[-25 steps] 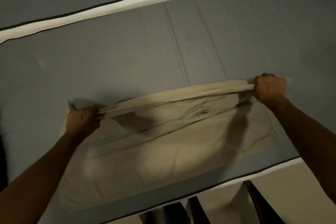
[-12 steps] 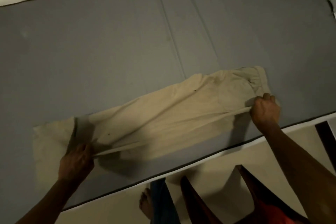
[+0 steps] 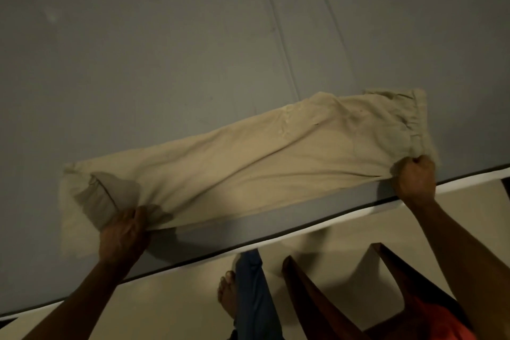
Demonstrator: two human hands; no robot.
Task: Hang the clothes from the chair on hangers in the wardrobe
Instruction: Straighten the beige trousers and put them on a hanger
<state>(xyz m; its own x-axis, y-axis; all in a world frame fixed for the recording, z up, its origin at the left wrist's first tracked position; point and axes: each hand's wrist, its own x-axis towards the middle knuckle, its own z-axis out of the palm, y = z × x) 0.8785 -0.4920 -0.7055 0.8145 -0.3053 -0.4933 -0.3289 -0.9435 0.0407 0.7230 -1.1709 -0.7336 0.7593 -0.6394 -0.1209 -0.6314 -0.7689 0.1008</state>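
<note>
Both arms reach forward and down, with bare forearms. The left hand (image 3: 124, 234) is at the lower left, back of the hand up, its fingers and thumb closed in a pinch on the beige trousers (image 3: 248, 160). The right hand (image 3: 415, 178) is far to the right, closed as a fist that grips the other end of the same trousers.

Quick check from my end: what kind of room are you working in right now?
Most likely a bedroom. A wide grey mattress with white piping takes up most of the view, beige trousers lie flat on it, gripped by the left hand and right hand, and a wooden chair stands beside it.
</note>
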